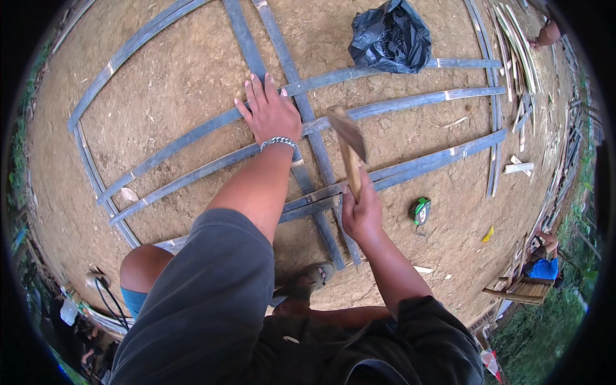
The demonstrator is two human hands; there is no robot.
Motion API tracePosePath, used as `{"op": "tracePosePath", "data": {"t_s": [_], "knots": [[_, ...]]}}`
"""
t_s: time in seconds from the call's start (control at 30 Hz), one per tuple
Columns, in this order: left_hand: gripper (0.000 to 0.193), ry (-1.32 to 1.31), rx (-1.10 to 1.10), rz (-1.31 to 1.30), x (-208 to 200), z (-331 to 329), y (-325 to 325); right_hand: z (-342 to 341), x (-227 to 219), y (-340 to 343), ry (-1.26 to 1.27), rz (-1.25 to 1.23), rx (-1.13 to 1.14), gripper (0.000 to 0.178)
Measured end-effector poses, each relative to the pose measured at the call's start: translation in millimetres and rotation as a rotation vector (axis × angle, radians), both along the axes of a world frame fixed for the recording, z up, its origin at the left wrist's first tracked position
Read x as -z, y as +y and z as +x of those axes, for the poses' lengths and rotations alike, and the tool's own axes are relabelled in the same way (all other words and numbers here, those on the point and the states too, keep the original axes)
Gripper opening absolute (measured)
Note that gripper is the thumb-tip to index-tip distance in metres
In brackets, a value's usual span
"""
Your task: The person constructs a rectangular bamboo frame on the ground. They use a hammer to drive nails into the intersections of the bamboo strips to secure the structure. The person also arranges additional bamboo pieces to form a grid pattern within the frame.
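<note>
Slats (212, 126) lie under the left hand (274, 115), spread flat; right hand (363, 212) grips a wooden-handled tool (350, 138); black bag (391, 40) overlaps one slat.

Tape measure (420, 210) obstructs the open ground (443, 256) beside right hand (363, 215)

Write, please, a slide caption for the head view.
Left hand on crossed dark strips, right hand holding a wooden-handled tool.

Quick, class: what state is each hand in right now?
Left hand: open, resting palm-down on the dark slats.
Right hand: closed, holding a wooden-handled tool.
</note>
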State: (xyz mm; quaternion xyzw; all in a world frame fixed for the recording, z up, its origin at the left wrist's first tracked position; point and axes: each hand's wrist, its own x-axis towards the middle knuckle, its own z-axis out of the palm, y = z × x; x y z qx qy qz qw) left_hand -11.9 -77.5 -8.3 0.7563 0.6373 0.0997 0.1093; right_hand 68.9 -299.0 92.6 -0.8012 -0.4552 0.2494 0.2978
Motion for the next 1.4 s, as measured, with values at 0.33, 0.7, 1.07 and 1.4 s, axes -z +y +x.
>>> {"op": "tracePosePath", "data": {"t_s": [0.33, 0.7, 1.07, 1.4], "knots": [[0.046, -0.096, 0.044, 0.009, -6, 0, -5, 61, 45, 50, -0.028, 0.028, 0.503, 0.056], [0.045, -0.157, 0.042, 0.040, -7, -3, -3, 109, 59, 110, -0.255, -0.368, 0.680, 0.080], [0.039, -0.502, 0.014, 0.216, -20, 16, 34, 115, 93, 104, -0.235, -0.336, 0.755, 0.100], [0.027, 0.011, 0.469, 0.161, -23, 112, 301, 109, 93, 109, -0.247, -0.321, 0.731, 0.098]]}}
